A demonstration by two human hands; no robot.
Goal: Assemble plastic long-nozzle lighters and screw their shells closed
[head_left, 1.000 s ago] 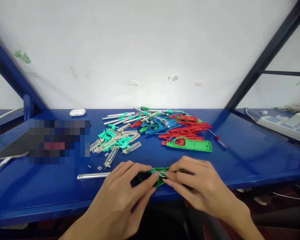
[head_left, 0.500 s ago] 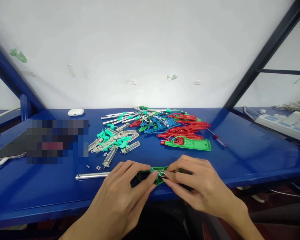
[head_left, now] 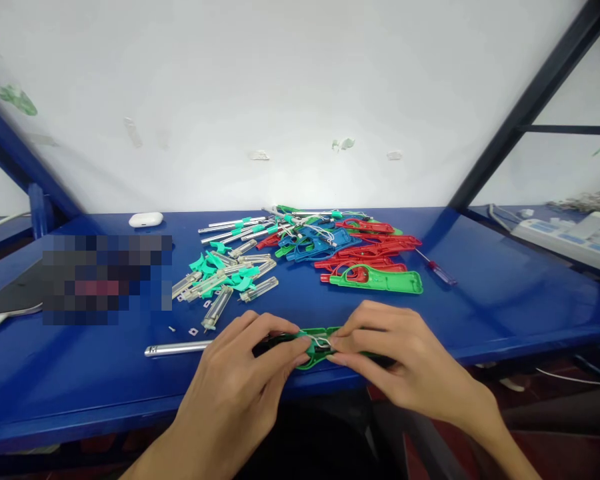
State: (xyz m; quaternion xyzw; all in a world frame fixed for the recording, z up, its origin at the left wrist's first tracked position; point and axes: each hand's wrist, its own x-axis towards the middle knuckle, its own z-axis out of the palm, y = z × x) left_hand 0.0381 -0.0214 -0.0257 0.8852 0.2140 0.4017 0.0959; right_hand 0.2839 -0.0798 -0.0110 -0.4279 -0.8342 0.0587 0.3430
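Observation:
Near the front edge of the blue table [head_left: 505, 307], both my hands grip a green plastic gun-shaped shell [head_left: 316, 347]. My left hand [head_left: 240, 380] pinches its left part with thumb and fingers closed. My right hand [head_left: 405, 363] pinches the right part, fingertips pressed at a thin white wire [head_left: 323, 343] on the shell. Much of the shell is hidden under my fingers.
A silver metal tube [head_left: 177, 348] lies left of my hands. Behind are clear tubes with teal parts [head_left: 225, 280], a pile of red, blue and green shells [head_left: 365, 257], a small screwdriver [head_left: 437, 270], a white earbud case [head_left: 145, 219], a tablet [head_left: 15, 300] and a power strip [head_left: 565, 237].
The view has shifted slightly; both hands stay on the green shell and have drawn it a little closer together, fingers working at the wire.

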